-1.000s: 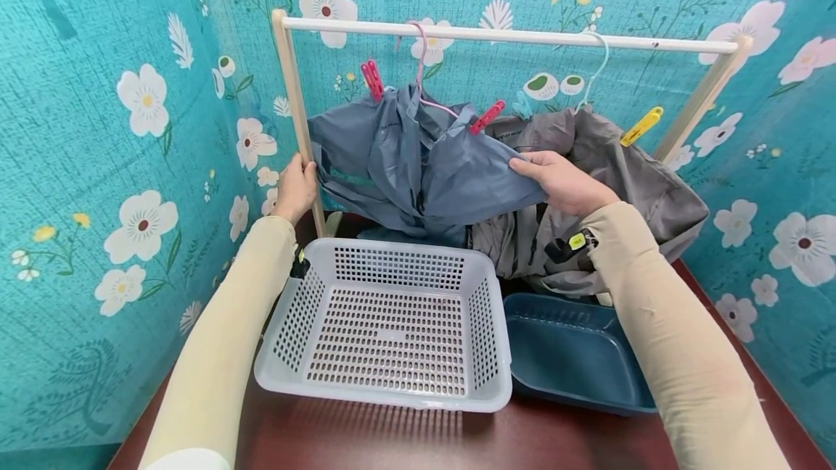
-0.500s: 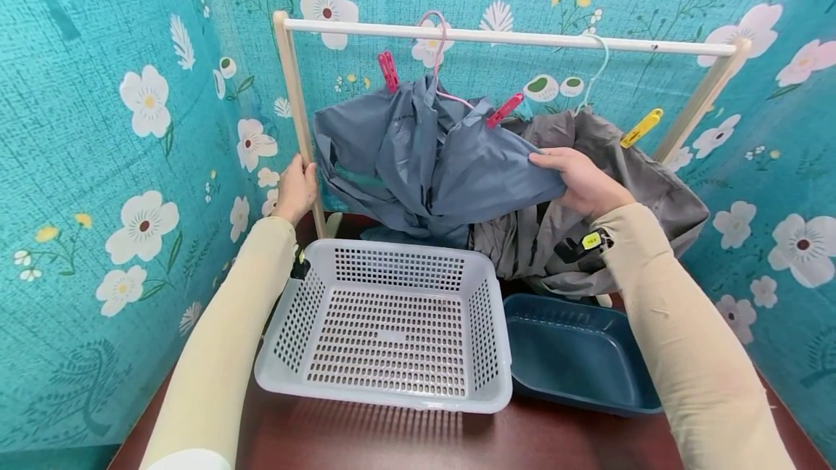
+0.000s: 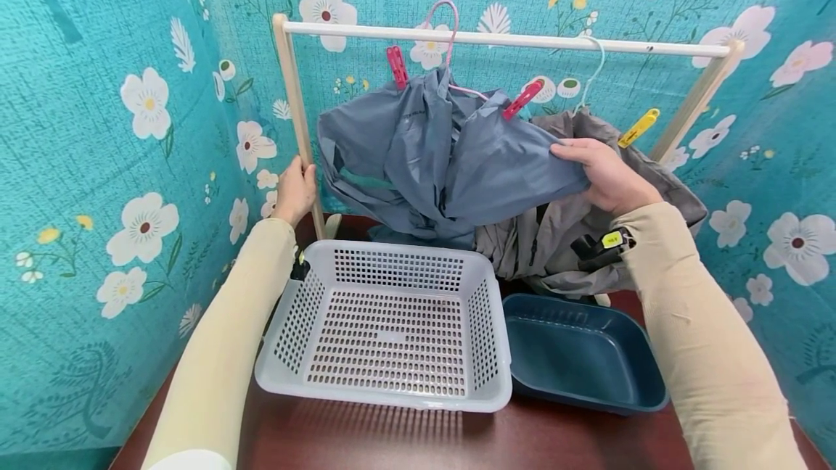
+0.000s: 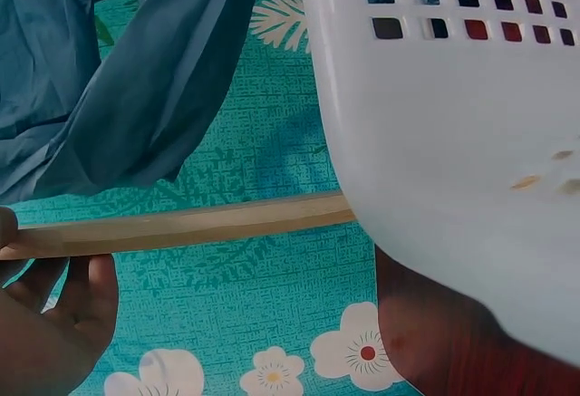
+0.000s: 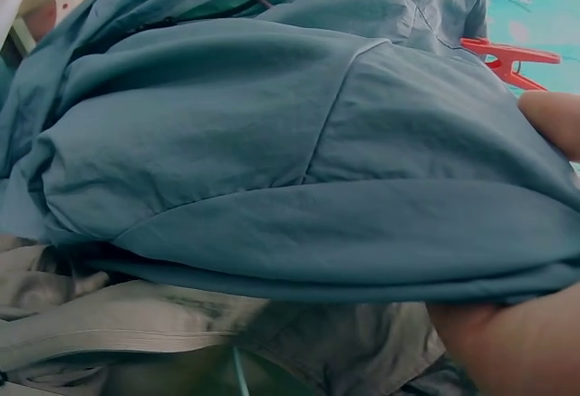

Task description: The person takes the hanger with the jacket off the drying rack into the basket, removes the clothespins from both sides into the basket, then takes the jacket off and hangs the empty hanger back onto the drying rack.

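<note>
Cream left sleeve [image 3: 225,339], beige right sleeve [image 3: 708,332], black yellow-labelled wrist device [image 3: 597,245]

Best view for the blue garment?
Head: it frames most of the blue garment, with both red clips. Right wrist: cropped close-up of the part the right hand holds; left wrist: just folds at upper left.

Blue-grey garment [image 3: 421,154], creased, hanging

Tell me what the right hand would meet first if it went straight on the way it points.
The right hand already pinches the blue garment, so more of that cloth would probably come first. The nearer pink clip sits close to that line, but depth is unclear.
</note>
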A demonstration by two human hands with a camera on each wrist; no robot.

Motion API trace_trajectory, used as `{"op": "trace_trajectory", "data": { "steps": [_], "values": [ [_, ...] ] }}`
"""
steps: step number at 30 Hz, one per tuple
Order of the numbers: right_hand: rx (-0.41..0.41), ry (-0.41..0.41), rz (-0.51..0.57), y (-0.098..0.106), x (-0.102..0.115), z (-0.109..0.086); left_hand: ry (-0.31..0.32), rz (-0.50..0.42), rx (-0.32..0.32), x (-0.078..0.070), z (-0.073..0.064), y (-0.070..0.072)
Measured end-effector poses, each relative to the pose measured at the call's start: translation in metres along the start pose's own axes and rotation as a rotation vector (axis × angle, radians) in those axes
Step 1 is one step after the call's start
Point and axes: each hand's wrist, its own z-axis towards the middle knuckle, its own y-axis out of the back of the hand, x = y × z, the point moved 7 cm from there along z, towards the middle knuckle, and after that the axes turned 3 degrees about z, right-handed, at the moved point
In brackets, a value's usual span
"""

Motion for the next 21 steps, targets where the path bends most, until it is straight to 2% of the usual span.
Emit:
{"op": "trace_trajectory", "data": {
  "steps": [3, 6, 11, 21],
  "values": [
    [-0.008, 0.009, -0.007, 0.0, 0.004, -0.003, 0.001, -0.007, 0.0, 0.001, 0.0, -0.001],
    [0.067, 0.035, 0.025, -0.002, 0.008, -0.003, 0.007, -0.011, 0.002, 0.002, -0.001, -0.002],
    [0.115, 0.053, 0.033, -0.002, 0.01, -0.007, 0.0, -0.014, 0.0, 0.001, -0.001, -0.001],
    [0.228, 0.032, -0.104, 0.0, 0.002, -0.015, 0.013, -0.003, -0.012, 0.003, 0.0, 0.001]
  ]
}}
